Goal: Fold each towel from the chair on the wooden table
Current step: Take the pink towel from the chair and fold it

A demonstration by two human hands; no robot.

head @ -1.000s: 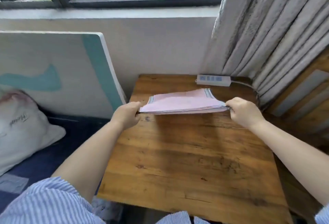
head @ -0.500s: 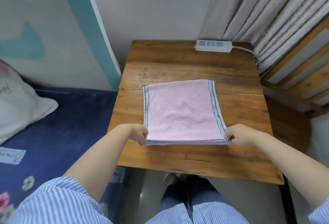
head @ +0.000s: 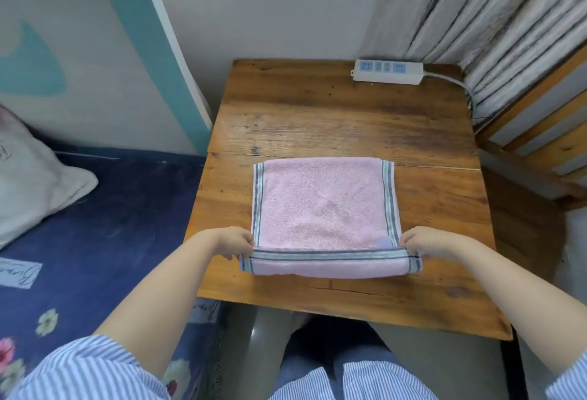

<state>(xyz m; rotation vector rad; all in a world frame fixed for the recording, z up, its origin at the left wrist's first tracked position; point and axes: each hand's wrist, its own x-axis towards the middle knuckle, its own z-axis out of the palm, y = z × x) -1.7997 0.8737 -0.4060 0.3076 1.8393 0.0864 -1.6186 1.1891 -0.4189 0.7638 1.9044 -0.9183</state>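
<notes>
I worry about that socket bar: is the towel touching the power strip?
No. The pink towel lies on the near half of the wooden table, while the power strip sits at the far edge with bare wood between them.

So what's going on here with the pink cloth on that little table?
A person is folding a pink towel on a wooden table. The left hand and the right hand each pinch a near corner, and the near striped edge is turned up and over toward the rest of the towel, which lies flat. So a fold is under way but not laid down. A white power strip sits at the table's far edge, apart from the towel.
</notes>
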